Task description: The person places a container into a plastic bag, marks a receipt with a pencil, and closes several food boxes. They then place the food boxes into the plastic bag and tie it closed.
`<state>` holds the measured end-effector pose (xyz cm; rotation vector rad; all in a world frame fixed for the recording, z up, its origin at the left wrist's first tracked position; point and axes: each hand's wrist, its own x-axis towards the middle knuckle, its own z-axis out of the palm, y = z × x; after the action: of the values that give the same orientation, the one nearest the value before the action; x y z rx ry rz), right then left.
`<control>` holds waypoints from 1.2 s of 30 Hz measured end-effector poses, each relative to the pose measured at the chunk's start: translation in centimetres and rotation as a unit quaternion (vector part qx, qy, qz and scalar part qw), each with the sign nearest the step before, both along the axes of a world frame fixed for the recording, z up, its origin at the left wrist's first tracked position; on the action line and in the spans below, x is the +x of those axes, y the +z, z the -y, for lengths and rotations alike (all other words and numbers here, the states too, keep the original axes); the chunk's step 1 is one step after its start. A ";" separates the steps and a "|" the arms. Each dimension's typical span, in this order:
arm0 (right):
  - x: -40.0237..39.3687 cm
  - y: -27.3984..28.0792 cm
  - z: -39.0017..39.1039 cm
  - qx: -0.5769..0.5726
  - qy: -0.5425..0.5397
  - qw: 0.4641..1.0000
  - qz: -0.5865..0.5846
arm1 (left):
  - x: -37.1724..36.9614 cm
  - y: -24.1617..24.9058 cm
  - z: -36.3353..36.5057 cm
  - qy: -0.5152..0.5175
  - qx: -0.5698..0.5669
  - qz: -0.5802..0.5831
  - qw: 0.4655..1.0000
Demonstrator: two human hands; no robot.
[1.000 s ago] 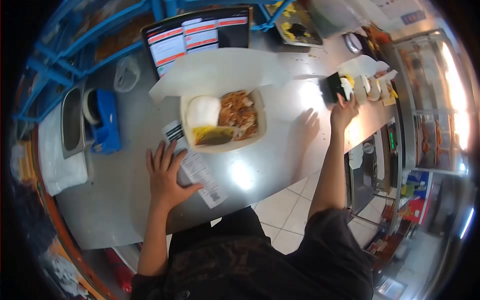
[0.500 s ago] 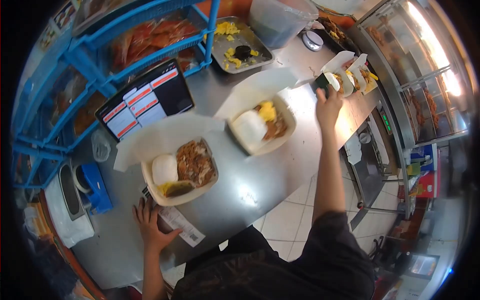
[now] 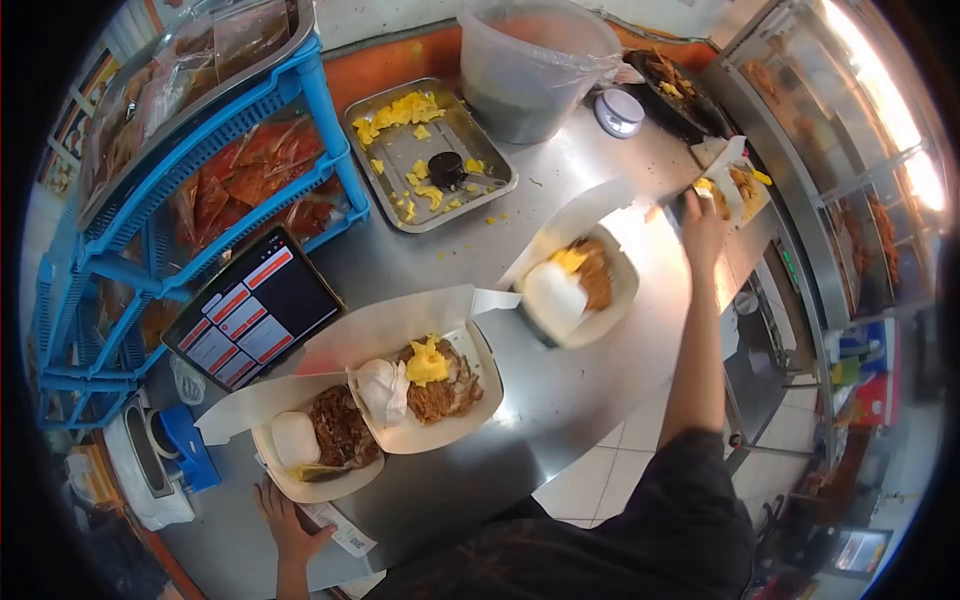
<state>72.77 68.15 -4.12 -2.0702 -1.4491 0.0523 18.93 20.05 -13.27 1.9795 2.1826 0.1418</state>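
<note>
My left hand (image 3: 288,528) lies on the steel counter with its fingers spread, by the near box. Its thumb touches a paper receipt (image 3: 350,537), partly under that box. The near takeaway box (image 3: 335,490) stands open with a white rice mound and dark shredded meat. Against it sits a second open box (image 3: 470,425), holding wrapped rice, meat and yellow egg. A third open box (image 3: 607,320), slightly blurred, has similar food. At the far right, the fingers of my right hand (image 3: 702,232) are closed at the edge of another filled box (image 3: 712,185); its grip is partly hidden.
A metal tray (image 3: 405,215) holds scrambled egg bits and a black scoop (image 3: 447,170). Behind are a plastic bucket (image 3: 535,80), a round white container (image 3: 619,113) and a dark pan (image 3: 680,100). A tablet (image 3: 255,310) leans by blue racks (image 3: 335,160). A glass food cabinet (image 3: 850,150) stands right.
The view has shifted. The second box is now against the near box, and the third has come leftward, away from the far boxes. My right hand is now at another box farther right.
</note>
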 end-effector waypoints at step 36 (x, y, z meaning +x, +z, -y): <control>-38.3 -8.0 43.7 -0.289 0.368 0.723 -0.508 | -1.3 0.1 3.3 0.024 0.083 0.101 0.991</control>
<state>34.51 24.45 -12.08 -1.1916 -1.4163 1.8396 17.65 16.78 -13.17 1.9005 2.1478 0.5231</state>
